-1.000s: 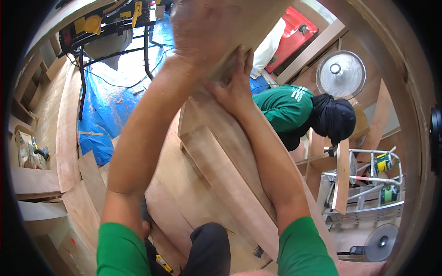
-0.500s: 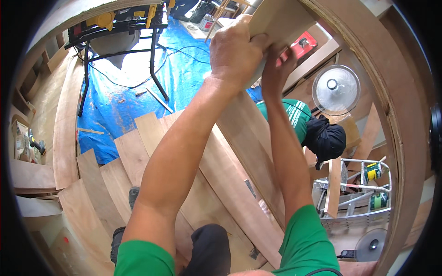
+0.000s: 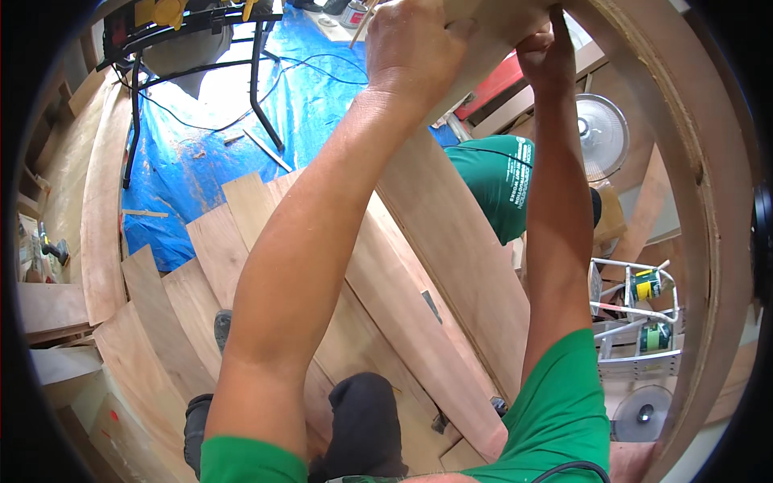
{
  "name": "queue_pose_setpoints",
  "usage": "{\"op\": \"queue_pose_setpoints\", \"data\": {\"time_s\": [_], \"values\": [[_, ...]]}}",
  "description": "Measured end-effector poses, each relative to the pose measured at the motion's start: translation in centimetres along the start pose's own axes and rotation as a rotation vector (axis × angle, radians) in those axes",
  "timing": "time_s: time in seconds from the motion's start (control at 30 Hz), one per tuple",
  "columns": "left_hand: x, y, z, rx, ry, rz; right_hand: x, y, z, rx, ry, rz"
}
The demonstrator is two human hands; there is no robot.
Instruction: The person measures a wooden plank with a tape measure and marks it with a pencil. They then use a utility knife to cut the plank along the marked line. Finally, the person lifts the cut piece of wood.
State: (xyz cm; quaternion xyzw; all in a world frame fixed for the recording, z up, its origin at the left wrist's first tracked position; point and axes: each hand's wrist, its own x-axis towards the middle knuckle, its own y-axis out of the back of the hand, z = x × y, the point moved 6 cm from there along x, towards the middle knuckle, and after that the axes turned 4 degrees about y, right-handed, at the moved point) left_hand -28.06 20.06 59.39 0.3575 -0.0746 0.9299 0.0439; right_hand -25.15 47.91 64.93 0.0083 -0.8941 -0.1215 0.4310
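My left hand (image 3: 415, 50) is raised at the top, its fingers closed round the left edge of a wooden board (image 3: 489, 47). My right hand (image 3: 549, 55) is up at the board's right side, fingers curled against it; part of its grip is cut off by the upper edge. Below the hands a long plywood strip (image 3: 455, 241) slopes down toward my right arm. Whether it is one piece with the held board is hidden by my left wrist. More thin wooden planks (image 3: 394, 298) lie side by side beneath my arms, around my dark-trousered knee (image 3: 366, 419).
Close beyond my right forearm a co-worker in a green shirt (image 3: 493, 181) bends down. A black-legged saw stand (image 3: 258, 88) stands on a blue tarp (image 3: 177, 177) with a cable across it. A plywood frame edge (image 3: 696, 161) curves along the right, near a fan (image 3: 600, 137) and a stepladder (image 3: 636, 366).
My right hand has moved right and up along the board, away from my left hand. My left hand is slightly higher. The co-worker's black-covered head is now mostly behind my right arm.
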Motion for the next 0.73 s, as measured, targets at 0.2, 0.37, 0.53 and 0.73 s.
{"op": "queue_pose_setpoints", "data": {"time_s": [0.2, 0.37, 0.53, 0.73], "values": [[0.2, 0.3, -0.4, 0.036, 0.046, -0.015, 2.0, -4.5, -1.0, -0.54, 0.231, 0.112], [-0.3, 0.1, -0.3, 0.019, 0.093, -0.019, 1.8, -3.4, -0.3, 0.46, -0.272, 0.276], [-0.2, 0.7, 0.5, -0.049, 0.078, -0.047, 1.4, -5.1, -0.5, 0.311, -0.244, 0.353], [-0.1, 0.1, -0.2, -0.096, 0.07, -0.04, 1.6, -1.4, 0.7, 0.359, -0.245, 0.045]]}}
